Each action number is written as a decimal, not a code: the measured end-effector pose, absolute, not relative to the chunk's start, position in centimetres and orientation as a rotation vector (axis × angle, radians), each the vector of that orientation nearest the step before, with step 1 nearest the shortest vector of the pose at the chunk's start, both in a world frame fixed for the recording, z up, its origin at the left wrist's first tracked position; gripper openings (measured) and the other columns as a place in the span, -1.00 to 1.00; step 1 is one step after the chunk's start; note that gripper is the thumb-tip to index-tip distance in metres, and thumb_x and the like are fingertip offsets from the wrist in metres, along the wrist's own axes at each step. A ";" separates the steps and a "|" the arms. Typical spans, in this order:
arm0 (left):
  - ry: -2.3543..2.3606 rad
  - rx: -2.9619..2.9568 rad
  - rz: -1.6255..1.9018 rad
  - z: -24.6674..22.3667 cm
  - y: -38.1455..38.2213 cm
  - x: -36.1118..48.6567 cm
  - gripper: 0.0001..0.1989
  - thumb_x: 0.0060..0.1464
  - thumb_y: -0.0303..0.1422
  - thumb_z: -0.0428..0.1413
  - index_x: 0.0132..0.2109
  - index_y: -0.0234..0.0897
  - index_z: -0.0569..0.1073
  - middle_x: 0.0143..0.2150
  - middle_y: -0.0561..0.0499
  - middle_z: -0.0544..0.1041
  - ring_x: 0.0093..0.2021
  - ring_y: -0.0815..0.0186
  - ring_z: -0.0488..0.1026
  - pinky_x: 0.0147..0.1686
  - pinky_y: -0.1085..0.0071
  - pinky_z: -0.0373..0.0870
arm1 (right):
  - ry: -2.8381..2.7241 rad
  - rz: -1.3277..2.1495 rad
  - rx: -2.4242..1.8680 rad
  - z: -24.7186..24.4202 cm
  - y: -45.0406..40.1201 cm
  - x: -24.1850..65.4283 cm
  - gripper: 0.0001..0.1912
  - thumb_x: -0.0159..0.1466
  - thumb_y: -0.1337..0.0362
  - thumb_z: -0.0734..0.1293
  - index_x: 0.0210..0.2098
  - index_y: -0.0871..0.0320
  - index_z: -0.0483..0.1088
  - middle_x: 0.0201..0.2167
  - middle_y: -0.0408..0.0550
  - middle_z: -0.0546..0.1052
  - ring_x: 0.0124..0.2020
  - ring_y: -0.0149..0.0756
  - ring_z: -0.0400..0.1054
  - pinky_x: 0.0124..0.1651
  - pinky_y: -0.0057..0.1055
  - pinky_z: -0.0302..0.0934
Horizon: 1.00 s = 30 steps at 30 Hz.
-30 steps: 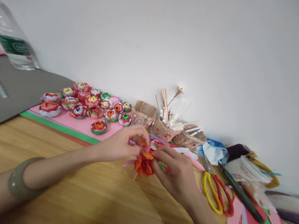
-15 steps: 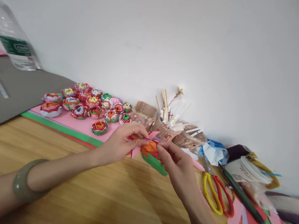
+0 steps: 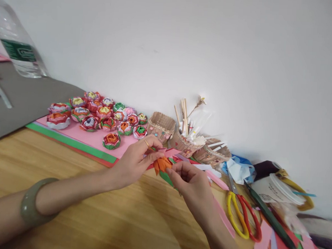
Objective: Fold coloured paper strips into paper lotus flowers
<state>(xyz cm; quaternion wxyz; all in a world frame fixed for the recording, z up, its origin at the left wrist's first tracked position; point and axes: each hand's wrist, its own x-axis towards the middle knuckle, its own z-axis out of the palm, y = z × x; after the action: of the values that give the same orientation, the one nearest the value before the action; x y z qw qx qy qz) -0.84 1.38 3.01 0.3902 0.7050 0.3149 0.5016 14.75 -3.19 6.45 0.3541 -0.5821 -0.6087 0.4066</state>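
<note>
Between my hands is a folded paper flower [image 3: 161,164], with orange petals and pink strips sticking out beside it. My left hand [image 3: 139,158] pinches its left side between thumb and fingers. From the right, my right hand [image 3: 189,179] pinches an orange petal at the flower's edge. The flower's underside is partly hidden by my fingers. Several finished paper flowers [image 3: 107,123] in mixed colours stand behind, on stacked coloured paper sheets [image 3: 79,134].
Decorated baskets [image 3: 160,126] line the wall, one holding wooden sticks [image 3: 184,116]. Yellow-and-red scissors [image 3: 237,215], a dark green pen-like tool [image 3: 272,217], a white tub [image 3: 273,191] and paper strips [image 3: 262,239] lie at right. A plastic bottle [image 3: 19,50] stands at far left.
The flower has turned in my fingers, its orange petals now tilting further down and left. Both hands have shifted slightly, and the view has moved a little.
</note>
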 end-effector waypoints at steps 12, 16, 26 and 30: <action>0.852 1.718 1.364 2.4 1.0 -0.6 -0.90 0.16 -0.36 -0.04 -0.32 -0.26 0.24 -0.37 0.07 0.30 -0.37 0.38 0.27 -0.37 0.45 0.22 | -1.592 0.886 -1.537 5.6 -3.9 14.0 -0.75 0.11 0.16 0.27 -0.60 0.18 0.28 -0.69 -0.23 0.25 -0.65 -0.49 0.05 -0.62 -0.54 -0.09; 0.868 1.606 1.359 2.8 0.9 -0.4 -0.89 0.16 -0.34 -0.03 -0.32 -0.26 0.26 -0.40 0.08 0.31 -0.40 0.40 0.27 -0.37 0.46 0.23 | -1.597 0.862 -1.538 5.9 -3.8 14.2 -0.75 0.11 0.18 0.28 -0.61 0.19 0.28 -0.70 -0.25 0.23 -0.67 -0.51 0.03 -0.63 -0.54 -0.12; 0.751 0.919 1.094 3.9 1.9 -0.3 -0.79 0.02 -0.25 0.12 -0.35 -0.31 0.31 -0.42 0.06 0.46 -0.45 0.42 0.41 -0.44 0.54 0.33 | -1.889 0.298 -1.187 5.5 -3.3 15.5 -0.50 0.10 0.16 0.39 0.01 0.09 0.27 -0.47 -0.18 0.33 -0.49 -0.39 0.21 -0.46 -0.48 0.16; 0.787 0.864 1.076 3.5 1.7 -0.1 -0.78 -0.01 -0.25 0.13 -0.39 -0.30 0.30 -0.49 0.12 0.39 -0.52 0.48 0.37 -0.51 0.59 0.29 | -2.084 0.190 -1.296 4.5 -3.1 15.0 -0.22 -0.02 0.02 0.44 0.12 0.12 0.17 -0.38 -0.07 0.45 -0.43 -0.29 0.31 -0.40 -0.40 0.24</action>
<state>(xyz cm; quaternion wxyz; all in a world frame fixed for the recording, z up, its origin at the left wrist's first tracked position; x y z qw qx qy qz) -0.08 1.66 3.48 0.7008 0.3879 0.3533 0.4833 14.96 -3.10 4.54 0.3336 -0.4963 -0.7982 0.0727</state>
